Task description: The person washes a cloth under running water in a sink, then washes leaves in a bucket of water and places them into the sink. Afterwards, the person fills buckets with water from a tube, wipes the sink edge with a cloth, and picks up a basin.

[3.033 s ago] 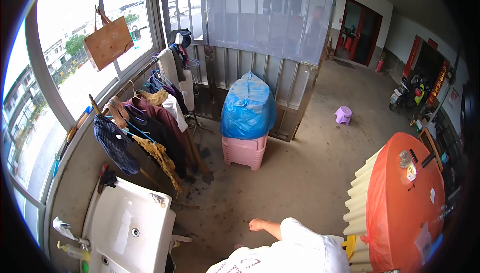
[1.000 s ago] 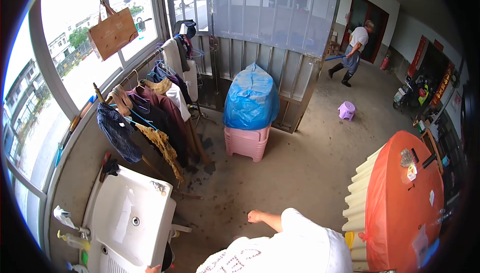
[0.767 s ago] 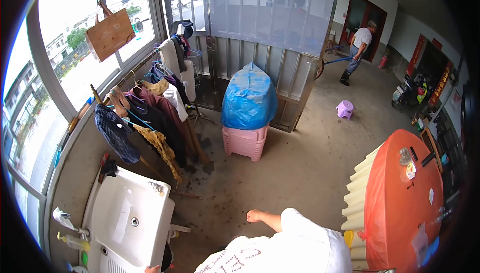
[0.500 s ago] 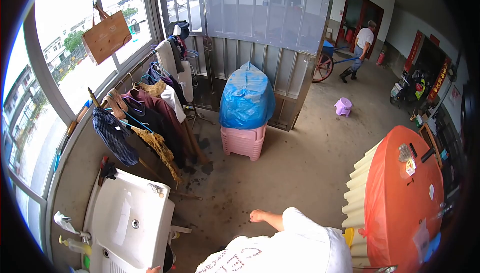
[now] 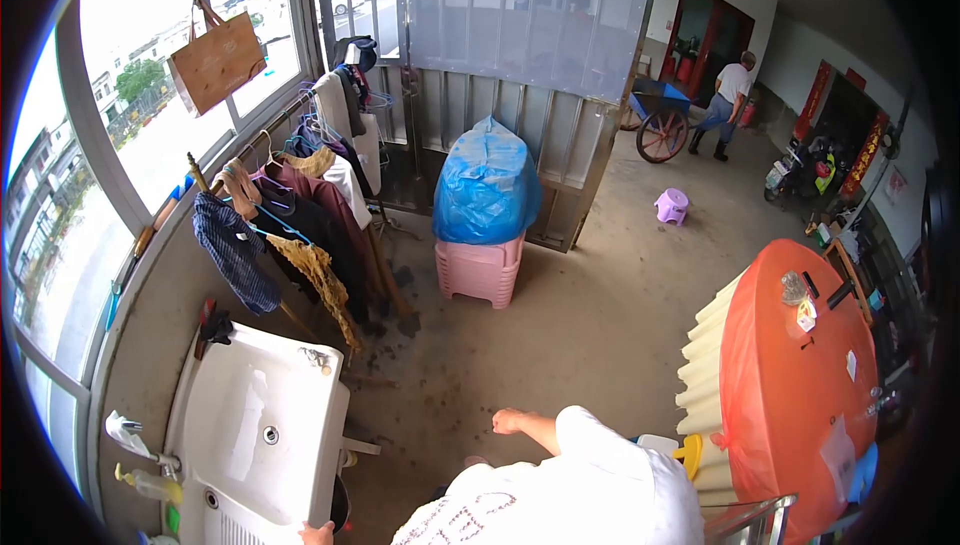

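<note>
At the bottom edge, my left hand (image 5: 317,533) is at the front corner of a white ceramic sink (image 5: 318,415), partly cut off by the frame. Its visible fingers appear to lie against the rim, apart. My right hand (image 5: 507,421) hangs in front of my white patterned shirt (image 5: 590,490), over the concrete floor. Its fingers are curled in, and nothing shows in them. A faucet (image 5: 160,460) and a soap pump bottle (image 5: 150,485) stand at the sink's left side.
Clothes (image 5: 300,215) hang on a rack by the windows. Pink stacked stools (image 5: 478,273) carry a blue plastic bag (image 5: 487,185). A red-covered round table (image 5: 790,375) stands right; a purple stool (image 5: 671,206) is farther off. Another person (image 5: 727,100) is beside a blue cart (image 5: 660,100).
My left hand shows more at the sink's corner. The other person and cart have shifted, with more of the cart now visible. The view has moved slightly; my right hand stays curled.
</note>
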The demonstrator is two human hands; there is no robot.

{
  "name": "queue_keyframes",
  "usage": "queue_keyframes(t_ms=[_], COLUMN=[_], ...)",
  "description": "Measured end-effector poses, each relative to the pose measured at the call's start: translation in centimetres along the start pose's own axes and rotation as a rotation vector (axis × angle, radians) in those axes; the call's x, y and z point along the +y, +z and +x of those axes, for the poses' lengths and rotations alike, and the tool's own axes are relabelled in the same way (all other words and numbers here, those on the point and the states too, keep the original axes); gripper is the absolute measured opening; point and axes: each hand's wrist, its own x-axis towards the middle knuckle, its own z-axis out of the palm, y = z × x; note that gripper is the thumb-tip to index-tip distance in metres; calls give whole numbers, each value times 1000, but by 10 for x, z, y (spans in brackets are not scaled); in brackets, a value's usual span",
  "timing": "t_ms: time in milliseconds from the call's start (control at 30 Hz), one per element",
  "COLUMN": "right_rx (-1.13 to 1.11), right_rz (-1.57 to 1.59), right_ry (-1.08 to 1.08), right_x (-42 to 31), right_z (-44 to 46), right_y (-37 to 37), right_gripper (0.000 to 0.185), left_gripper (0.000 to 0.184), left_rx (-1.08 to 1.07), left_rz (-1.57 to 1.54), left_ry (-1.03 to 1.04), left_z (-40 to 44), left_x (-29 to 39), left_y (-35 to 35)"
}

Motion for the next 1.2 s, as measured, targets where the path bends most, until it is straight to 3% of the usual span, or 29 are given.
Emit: queue_keyframes(t_ms=[67, 233, 333, 433, 533, 633, 733, 1200], right_rx=[19, 13, 36, 19, 10, 30, 22, 13], right_rz=[17, 38, 60, 79, 70, 71, 47, 66], right_ry=[-3, -38, -44, -72, -56, -46, -56, 36], right_x=[-13, -44, -78, -95, -99, -99, -97, -82], right_z=[-6, 1, -23, -30, -29, -26, -23, 2], right_y=[7, 36, 35, 42, 49, 46, 34, 18], right_gripper=[31, 31, 32, 32, 32, 31, 30, 32], left_gripper=[62, 67, 68, 94, 78, 68, 67, 74], left_rx=[43, 187, 123, -33, 84, 87, 50, 79], left_rz=[187, 367, 375, 308, 358, 357, 338, 317], left_ry=[100, 333, 326, 139, 175, 339, 247, 293], left_z=[-36, -67, -72, -30, -53, -63, -50, -75], left_x=[29, 21, 27, -7, 11, 18, 10, 46], left_y=[-9, -22, -33, -24, -25, -33, -31, -36])
